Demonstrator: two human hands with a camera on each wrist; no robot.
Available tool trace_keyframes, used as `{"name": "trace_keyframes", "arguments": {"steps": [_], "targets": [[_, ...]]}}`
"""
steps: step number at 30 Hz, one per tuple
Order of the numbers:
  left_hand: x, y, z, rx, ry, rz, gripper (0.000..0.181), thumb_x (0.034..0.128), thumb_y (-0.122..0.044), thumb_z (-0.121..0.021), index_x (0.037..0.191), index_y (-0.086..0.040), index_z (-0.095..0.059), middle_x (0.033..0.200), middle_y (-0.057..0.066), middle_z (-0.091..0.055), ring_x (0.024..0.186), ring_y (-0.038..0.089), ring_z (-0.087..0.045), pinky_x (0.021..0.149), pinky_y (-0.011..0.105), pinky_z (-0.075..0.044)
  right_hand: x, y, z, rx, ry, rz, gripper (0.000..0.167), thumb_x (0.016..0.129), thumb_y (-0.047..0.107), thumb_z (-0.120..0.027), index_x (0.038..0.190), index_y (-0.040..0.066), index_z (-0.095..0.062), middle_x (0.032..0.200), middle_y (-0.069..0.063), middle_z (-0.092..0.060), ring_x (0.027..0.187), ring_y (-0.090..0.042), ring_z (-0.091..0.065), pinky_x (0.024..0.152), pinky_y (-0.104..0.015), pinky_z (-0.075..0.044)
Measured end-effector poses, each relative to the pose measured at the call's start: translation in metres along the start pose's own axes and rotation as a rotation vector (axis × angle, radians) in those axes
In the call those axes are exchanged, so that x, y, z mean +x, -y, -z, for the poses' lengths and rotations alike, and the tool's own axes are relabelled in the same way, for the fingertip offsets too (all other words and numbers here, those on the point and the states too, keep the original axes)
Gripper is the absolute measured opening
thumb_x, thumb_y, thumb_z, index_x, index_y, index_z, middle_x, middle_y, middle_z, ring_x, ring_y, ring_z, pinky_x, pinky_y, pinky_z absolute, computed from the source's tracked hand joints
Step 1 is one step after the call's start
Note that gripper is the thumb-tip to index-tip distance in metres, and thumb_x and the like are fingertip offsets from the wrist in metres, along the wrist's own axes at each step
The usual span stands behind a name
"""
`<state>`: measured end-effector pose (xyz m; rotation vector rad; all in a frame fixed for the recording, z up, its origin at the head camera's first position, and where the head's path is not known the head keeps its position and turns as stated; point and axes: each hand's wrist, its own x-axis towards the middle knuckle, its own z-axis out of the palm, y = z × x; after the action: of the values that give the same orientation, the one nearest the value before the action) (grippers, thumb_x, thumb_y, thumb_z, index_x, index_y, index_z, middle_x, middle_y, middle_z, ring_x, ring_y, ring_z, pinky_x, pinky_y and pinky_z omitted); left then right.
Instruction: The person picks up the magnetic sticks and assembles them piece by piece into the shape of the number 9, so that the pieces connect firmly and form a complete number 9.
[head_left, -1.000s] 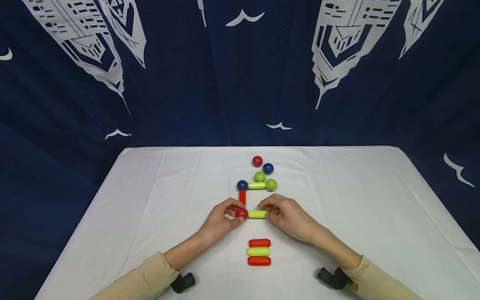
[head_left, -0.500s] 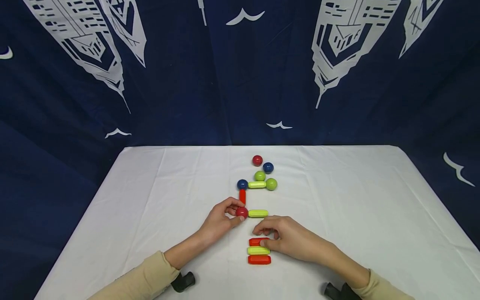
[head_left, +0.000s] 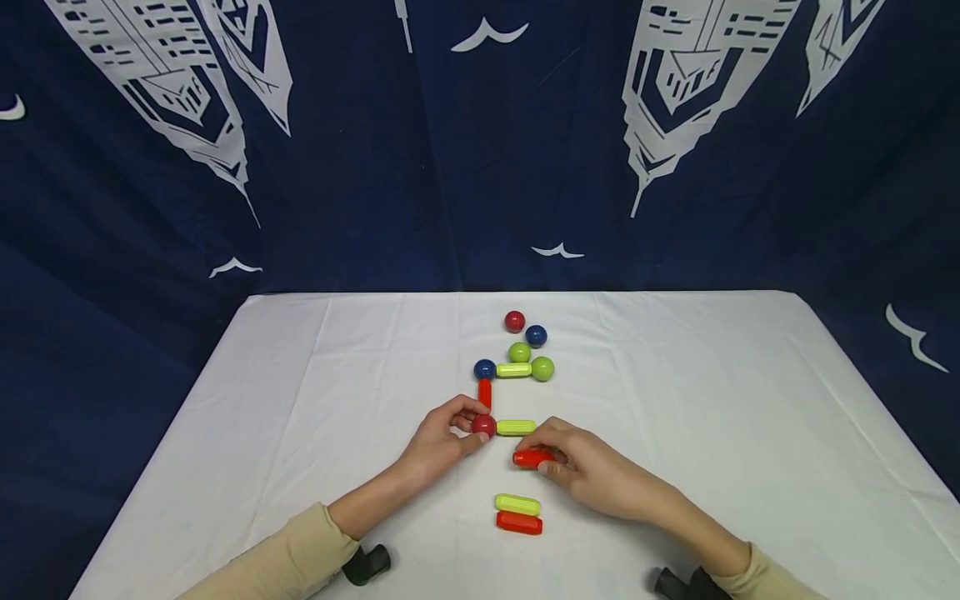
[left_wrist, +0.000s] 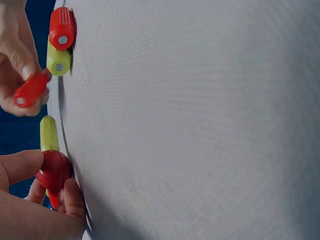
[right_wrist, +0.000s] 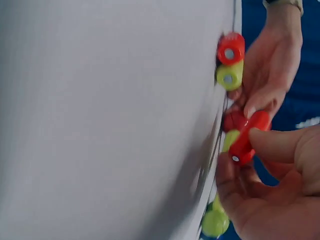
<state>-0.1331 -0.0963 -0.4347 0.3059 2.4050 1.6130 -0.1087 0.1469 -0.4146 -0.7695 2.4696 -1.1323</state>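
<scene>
My left hand (head_left: 442, 439) pinches a red ball (head_left: 483, 426) between thumb and fingers on the white table. From that ball a red stick (head_left: 485, 395) runs back to a blue ball (head_left: 484, 370), and a lime stick (head_left: 516, 427) points right. Just in front of the lime stick, my right hand (head_left: 596, 471) grips another red stick (right_wrist: 250, 137). A small silver disc shows on this stick's end in the right wrist view. Nearer the front edge lie a loose lime stick (head_left: 517, 504) and a loose red stick (head_left: 519, 522), side by side.
Behind, a lime stick (head_left: 513, 370) joins the blue ball to a green ball (head_left: 542, 369). Another green ball (head_left: 519, 352), a blue ball (head_left: 536, 336) and a red ball (head_left: 514, 322) sit farther back. A dark printed curtain (head_left: 450, 167) hangs behind the table (head_left: 712, 375).
My right hand left the lime stick, came forward to the row of sticks and picked up the rear red one. It then moved back with it. The left hand stayed on the red ball.
</scene>
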Motion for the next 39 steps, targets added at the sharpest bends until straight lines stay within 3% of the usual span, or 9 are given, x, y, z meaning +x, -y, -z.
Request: {"name": "trace_keyframes", "arguments": {"steps": [5,10,14,20,29,39], "targets": [[0.000,0.000,0.000,-0.005,-0.004,0.007,0.024,0.0880,-0.003,-0.070,0.111,-0.006,-0.063,0.101,0.004,-0.061,0.089,0.019,-0.053,0.073,0.028,-0.045,0.009,-0.012,0.014,0.149,-0.112,-0.091,0.028,0.094,0.004,-0.064,0.120,0.014,-0.063,0.113,0.001,-0.062,0.098,-0.019,-0.057,0.080,-0.026,-0.050],[0.000,0.000,0.000,-0.012,-0.009,0.009,0.024,0.0880,-0.002,-0.070,0.111,-0.006,-0.064,0.100,0.004,-0.062,0.089,0.019,-0.053,0.073,0.027,-0.044,0.025,-0.022,0.025,0.298,-0.217,-0.186,0.031,0.092,0.002,-0.065,0.122,-0.005,-0.059,0.105,-0.012,-0.067,0.090,-0.022,-0.065,0.079,-0.028,-0.055],[-0.001,-0.001,0.000,-0.019,-0.010,0.008,0.024,0.0882,-0.003,-0.070,0.111,-0.006,-0.063,0.101,0.005,-0.062,0.089,0.020,-0.053,0.073,0.027,-0.045,0.035,-0.028,0.030,0.412,-0.258,-0.255,0.033,0.092,0.001,-0.063,0.120,-0.014,-0.057,0.102,-0.019,-0.068,0.084,-0.024,-0.068,0.074,-0.032,-0.057],[-0.001,-0.002,-0.001,-0.024,-0.013,0.011,0.024,0.0882,-0.003,-0.070,0.111,-0.007,-0.063,0.101,0.005,-0.062,0.090,0.020,-0.053,0.072,0.027,-0.044,0.044,-0.034,0.030,0.485,-0.280,-0.354,0.035,0.093,0.003,-0.064,0.122,-0.016,-0.056,0.103,-0.022,-0.069,0.080,-0.020,-0.070,0.073,-0.029,-0.056],[-0.001,-0.003,0.000,-0.007,-0.012,0.010,0.025,0.0884,-0.003,-0.070,0.112,-0.007,-0.063,0.103,0.005,-0.061,0.091,0.021,-0.053,0.073,0.028,-0.046,0.039,-0.035,0.034,0.500,-0.297,-0.365,0.041,0.095,0.009,-0.064,0.128,-0.013,-0.053,0.111,-0.024,-0.067,0.083,-0.021,-0.070,0.075,-0.030,-0.056],[0.000,0.001,-0.001,-0.006,-0.014,0.015,0.025,0.0881,-0.003,-0.070,0.111,-0.008,-0.063,0.101,0.004,-0.061,0.090,0.020,-0.053,0.072,0.028,-0.045,0.046,-0.048,0.053,0.484,-0.359,-0.278,0.036,0.096,0.007,-0.063,0.125,-0.013,-0.055,0.110,-0.025,-0.066,0.088,-0.024,-0.069,0.078,-0.030,-0.055]]}}
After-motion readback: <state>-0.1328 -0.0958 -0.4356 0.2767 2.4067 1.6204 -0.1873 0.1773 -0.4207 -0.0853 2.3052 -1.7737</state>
